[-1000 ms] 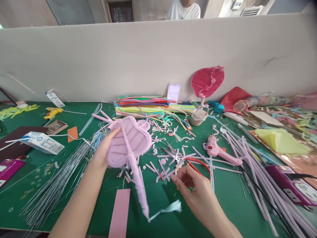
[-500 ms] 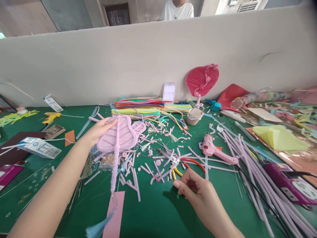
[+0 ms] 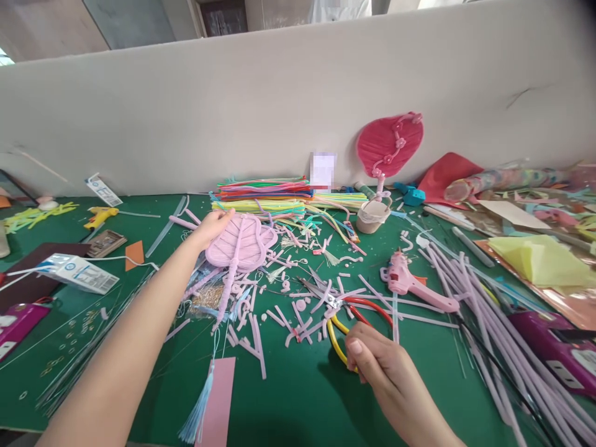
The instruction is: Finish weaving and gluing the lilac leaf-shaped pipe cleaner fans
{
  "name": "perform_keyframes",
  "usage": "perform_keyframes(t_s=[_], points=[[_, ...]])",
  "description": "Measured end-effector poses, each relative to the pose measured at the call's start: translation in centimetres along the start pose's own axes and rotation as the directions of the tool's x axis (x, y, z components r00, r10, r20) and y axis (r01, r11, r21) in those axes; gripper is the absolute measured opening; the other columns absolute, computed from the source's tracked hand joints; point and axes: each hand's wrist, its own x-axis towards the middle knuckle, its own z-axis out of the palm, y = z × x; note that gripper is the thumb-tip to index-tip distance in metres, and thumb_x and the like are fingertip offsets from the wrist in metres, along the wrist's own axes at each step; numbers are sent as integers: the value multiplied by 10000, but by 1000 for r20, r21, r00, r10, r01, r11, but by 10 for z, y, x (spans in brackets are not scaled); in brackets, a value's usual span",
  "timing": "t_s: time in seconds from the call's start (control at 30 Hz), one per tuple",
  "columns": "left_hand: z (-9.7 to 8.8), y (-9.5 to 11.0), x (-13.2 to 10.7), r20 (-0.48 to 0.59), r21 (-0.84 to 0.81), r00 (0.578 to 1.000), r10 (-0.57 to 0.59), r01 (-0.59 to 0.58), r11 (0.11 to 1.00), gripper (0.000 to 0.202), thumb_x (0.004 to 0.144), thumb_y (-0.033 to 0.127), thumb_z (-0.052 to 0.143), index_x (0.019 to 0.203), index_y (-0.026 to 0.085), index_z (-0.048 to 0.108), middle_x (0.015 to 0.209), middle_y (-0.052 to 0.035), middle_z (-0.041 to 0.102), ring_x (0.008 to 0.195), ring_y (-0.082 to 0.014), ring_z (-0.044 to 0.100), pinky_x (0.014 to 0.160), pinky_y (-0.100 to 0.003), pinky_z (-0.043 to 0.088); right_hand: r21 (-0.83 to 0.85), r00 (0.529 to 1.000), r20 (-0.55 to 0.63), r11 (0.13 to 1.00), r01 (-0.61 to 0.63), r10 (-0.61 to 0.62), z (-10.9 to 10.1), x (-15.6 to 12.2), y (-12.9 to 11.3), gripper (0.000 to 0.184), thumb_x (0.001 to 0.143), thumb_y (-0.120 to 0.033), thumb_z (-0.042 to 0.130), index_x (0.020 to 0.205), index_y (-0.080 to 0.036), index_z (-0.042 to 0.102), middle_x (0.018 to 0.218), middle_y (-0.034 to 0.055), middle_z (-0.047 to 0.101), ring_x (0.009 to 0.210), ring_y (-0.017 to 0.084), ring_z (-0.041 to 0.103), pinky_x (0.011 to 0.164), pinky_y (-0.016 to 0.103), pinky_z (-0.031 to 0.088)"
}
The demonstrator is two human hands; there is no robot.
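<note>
My left hand (image 3: 215,228) grips the upper left edge of a lilac hand fan (image 3: 229,245) made of pipe cleaners, thumb on its face and the other fingers hidden behind. The fan's wrapped handle (image 3: 229,292) points down toward me, and a light blue tassel (image 3: 202,397) hangs from its end over a pink card (image 3: 222,385). My right hand (image 3: 375,354) is closed, fingertips curled out of sight, so I cannot see whether anything is in it. Just beyond it lie scissors (image 3: 331,302) with red and yellow handles, blades open, among lilac pipe-cleaner offcuts (image 3: 300,320).
A pink glue gun (image 3: 410,285) and long lilac pipe cleaners (image 3: 479,323) lie at right, near a purple power strip (image 3: 549,347). Coloured pipe-cleaner bundles (image 3: 265,192) lie at the back. A red fan (image 3: 391,146) stands in a paper cup (image 3: 372,217).
The fan has moved slightly away from me, and its tassel now hangs straighter. My right hand's fingers are curled tighter, and the view has shifted a little.
</note>
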Motion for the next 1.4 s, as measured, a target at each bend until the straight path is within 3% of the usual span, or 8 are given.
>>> perform_keyframes(t_s=[0.23,0.47,0.57,0.8,1.0,1.13,1.3,1.4], points=[[-5,-17,12,-13,274,991,136,-127,953,296,846,428,605,822,136,641,910,-48,684,939,-216,614,881,-381,447,-3,998,64,1000,13,-13,5,-1,-1,567,924,-611,344,549,-191,421,581,-4,402,484,103,356,434,238,266],[-45,-4,27,150,408,970,193,-238,881,523,705,630,582,880,147,678,980,-88,720,981,-277,621,901,-368,450,22,996,89,1000,1,-3,9,0,2,566,926,-613,334,557,-194,426,568,0,436,484,104,392,435,230,279],[-50,3,31,277,452,934,224,-333,828,538,673,656,585,849,156,679,945,-83,722,961,-282,626,903,-369,450,16,994,112,1000,12,-13,10,2,1,571,927,-618,324,558,-194,422,567,-5,423,491,105,386,450,236,274],[-9,17,28,497,498,822,278,-533,684,419,822,540,460,878,180,668,946,-45,719,930,-241,640,861,-324,476,7,979,191,997,71,-71,17,3,3,611,932,-647,246,551,-194,396,563,5,446,527,119,394,514,258,283],[32,20,6,441,648,827,348,-561,515,442,894,466,382,1087,181,660,1146,-104,651,1111,-277,564,983,-407,406,26,972,202,992,121,-124,15,-3,10,616,927,-658,226,520,-206,322,503,-7,381,513,130,357,504,271,253],[50,14,-25,544,680,792,279,-610,407,594,734,581,600,1253,293,578,1386,-74,502,1274,-331,433,1064,-468,319,62,997,82,998,-9,4,4,-8,12,608,938,-635,224,521,-212,350,534,5,419,538,142,420,551,273,305],[51,13,-39,534,773,833,141,-549,318,635,736,522,590,1317,281,501,1363,-140,483,1286,-394,396,1033,-543,315,97,999,-8,994,-49,50,-3,-10,19,563,945,-597,271,545,-214,369,540,-2,427,529,139,412,534,265,297],[46,19,-31,517,811,854,63,-512,283,822,683,586,615,1398,240,402,1376,-189,448,1288,-428,379,1007,-540,338,79,999,-8,996,-47,48,-4,-9,25,548,956,-572,268,556,-212,373,537,-5,435,525,135,412,524,254,298]])
